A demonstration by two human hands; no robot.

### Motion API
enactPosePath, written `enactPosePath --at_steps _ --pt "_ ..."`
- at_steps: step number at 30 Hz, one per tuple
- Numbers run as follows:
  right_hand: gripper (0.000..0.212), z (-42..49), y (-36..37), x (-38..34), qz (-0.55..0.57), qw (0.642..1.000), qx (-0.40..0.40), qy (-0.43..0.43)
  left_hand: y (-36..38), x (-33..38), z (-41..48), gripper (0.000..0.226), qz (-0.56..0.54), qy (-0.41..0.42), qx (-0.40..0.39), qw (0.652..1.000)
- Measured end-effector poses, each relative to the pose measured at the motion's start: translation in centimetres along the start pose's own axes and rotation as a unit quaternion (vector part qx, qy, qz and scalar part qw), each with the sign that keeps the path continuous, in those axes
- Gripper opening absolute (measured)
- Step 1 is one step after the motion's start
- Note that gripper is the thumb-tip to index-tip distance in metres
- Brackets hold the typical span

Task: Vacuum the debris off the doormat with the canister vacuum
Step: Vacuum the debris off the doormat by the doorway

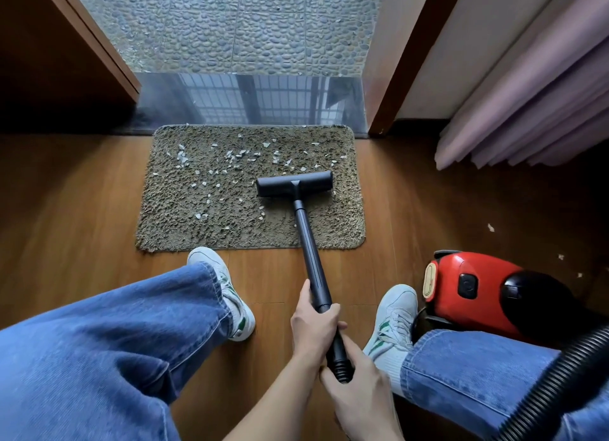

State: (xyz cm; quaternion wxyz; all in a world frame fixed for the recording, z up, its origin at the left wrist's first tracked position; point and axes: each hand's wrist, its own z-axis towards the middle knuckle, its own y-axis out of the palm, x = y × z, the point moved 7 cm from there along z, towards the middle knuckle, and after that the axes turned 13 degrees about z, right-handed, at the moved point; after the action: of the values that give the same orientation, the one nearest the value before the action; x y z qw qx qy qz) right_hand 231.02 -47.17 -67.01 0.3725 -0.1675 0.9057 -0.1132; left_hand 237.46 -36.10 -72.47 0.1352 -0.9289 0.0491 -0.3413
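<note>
A shaggy, round-cornered doormat (pixel 184 223) is strewn with pale debris (pixel 230 159); the flat black floor head (pixel 294 183) is set on its right half. The smooth wand (pixel 310 253) is enclosed by the grip of the left hand (pixel 313 325), the ribbed cuff (pixel 339 365) by that of the right hand (pixel 362 401). The glossy red canister vacuum (pixel 468 285) is partly hidden by a leg (pixel 478 368); its hose (pixel 560 373) is cut off.

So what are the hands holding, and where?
The left hand grips the wand at its near end; the right hand grips the hose cuff behind it.

Daylight from the doorway (pixel 230 28); corners dim, edges perhaps bowed.
</note>
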Motion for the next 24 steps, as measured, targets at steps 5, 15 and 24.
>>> enactPosePath --at_steps 5,15,24 --pt "0.076 1.9 0.8 0.1 0.003 1.0 0.002 -0.001 0.1 -0.7 2.4 0.078 -0.044 -0.003 0.008 0.999" --pt "0.072 4.9 1.2 -0.9 0.024 1.0 0.016 -0.005 0.5 0.4 5.8 0.081 -0.091 -0.012 0.0 0.996" --pt "0.052 5.9 1.1 -5.2 -0.006 1.0 0.001 -0.029 -0.9 3.4 8.0 0.082 -0.106 0.0 -0.016 0.994"
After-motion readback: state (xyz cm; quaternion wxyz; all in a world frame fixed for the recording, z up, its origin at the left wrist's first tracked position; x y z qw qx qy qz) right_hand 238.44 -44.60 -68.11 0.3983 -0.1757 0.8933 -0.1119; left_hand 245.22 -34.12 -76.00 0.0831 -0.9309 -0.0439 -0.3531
